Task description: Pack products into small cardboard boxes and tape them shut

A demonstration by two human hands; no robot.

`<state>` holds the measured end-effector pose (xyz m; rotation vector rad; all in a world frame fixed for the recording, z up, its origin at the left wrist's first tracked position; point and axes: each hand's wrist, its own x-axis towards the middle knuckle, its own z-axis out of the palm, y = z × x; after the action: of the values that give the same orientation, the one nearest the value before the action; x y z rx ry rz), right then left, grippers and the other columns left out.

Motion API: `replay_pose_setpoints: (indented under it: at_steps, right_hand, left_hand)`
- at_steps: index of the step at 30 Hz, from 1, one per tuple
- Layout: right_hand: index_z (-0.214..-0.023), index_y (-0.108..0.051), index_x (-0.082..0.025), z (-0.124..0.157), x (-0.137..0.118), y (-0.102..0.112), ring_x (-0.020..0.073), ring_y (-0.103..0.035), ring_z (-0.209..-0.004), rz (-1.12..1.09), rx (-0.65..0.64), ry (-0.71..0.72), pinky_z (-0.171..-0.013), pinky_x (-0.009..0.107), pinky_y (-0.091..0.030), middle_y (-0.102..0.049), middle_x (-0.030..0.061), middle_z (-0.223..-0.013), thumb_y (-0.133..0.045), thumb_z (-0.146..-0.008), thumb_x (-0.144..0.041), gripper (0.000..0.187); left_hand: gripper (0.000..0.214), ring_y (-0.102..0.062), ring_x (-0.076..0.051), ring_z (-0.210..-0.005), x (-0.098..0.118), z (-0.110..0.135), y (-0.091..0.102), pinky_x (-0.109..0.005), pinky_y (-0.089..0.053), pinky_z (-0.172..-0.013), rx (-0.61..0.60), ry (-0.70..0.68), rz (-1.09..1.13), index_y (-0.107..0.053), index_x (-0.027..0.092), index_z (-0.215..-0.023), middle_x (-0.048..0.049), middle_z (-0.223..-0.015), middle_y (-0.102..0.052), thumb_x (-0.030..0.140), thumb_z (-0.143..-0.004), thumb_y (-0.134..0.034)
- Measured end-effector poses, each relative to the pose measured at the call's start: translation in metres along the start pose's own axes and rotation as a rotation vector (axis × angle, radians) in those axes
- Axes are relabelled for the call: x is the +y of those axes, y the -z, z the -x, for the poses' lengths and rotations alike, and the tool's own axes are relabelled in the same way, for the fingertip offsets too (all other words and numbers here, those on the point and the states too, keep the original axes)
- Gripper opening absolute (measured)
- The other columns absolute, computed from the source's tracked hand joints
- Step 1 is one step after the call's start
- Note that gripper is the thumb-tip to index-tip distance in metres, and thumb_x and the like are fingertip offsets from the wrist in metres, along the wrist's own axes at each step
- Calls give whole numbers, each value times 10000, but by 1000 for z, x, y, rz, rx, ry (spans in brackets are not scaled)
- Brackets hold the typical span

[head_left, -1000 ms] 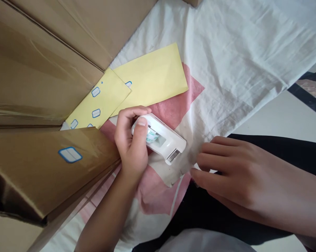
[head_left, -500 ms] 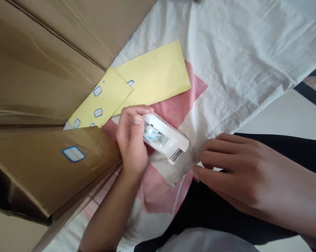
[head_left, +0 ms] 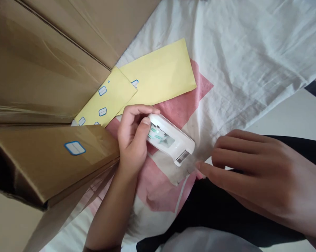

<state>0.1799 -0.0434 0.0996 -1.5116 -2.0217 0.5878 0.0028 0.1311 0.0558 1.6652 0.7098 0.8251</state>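
My left hand (head_left: 134,140) is wrapped round the back end of a white handheld tape dispenser (head_left: 171,138). Through its window shows a roll with green print, and a metal cutter sits at the end pointing right. Just beyond that cutter is my right hand (head_left: 252,178), fingers curled and the index fingertip close to the dispenser. Its thumb is hidden, so whatever it pinches, possibly a clear strip, cannot be made out. Behind the dispenser lie a large yellow paper sheet (head_left: 160,73) and a smaller yellow sheet (head_left: 113,94) bearing blue-edged white labels (head_left: 102,90).
Large cardboard boxes (head_left: 55,63) stand along the left. A nearer carton (head_left: 95,154) with a blue-edged label (head_left: 75,148) leans close to my left forearm. Beneath everything spreads a white and pink cloth (head_left: 242,63); its edge runs down the right side.
The dispenser and both hands have shifted slightly right in view, my right hand the most. The green print in the window looks different, as if the roll has turned.
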Motion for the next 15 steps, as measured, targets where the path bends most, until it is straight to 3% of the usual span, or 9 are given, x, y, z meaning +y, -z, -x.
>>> replay_pose_setpoints:
  at_steps: [6,12,15]
  right_hand:
    - [-982,-665,-195,0,1,-1,175,-511,-720,-39,4,-19,-714,354,-407,-591,17,-768,-512,-1001,-141,164]
    - [-968,-670,-177,-2,0,1,183,-509,-725,-27,4,3,-705,361,-404,-585,26,-759,-479,-1008,-125,203]
    - [-956,-670,-185,-2,-1,1,178,-503,-712,-33,-2,28,-707,358,-400,-578,18,-746,-491,-1001,-121,196]
  left_hand:
    - [125,-663,-237,-1012,-1,-1,-1,-422,-537,-934,-11,34,-66,-680,299,-978,-48,-1012,-699,389,-981,-595]
    - [592,-637,-248,-1003,-3,2,-4,-428,-511,-944,-23,51,56,-672,245,-1010,-98,-1019,-662,697,-994,-289]
    - [611,-631,-247,-988,-4,2,-3,-413,-508,-920,-43,36,15,-671,219,-1025,-111,-1024,-656,716,-978,-319]
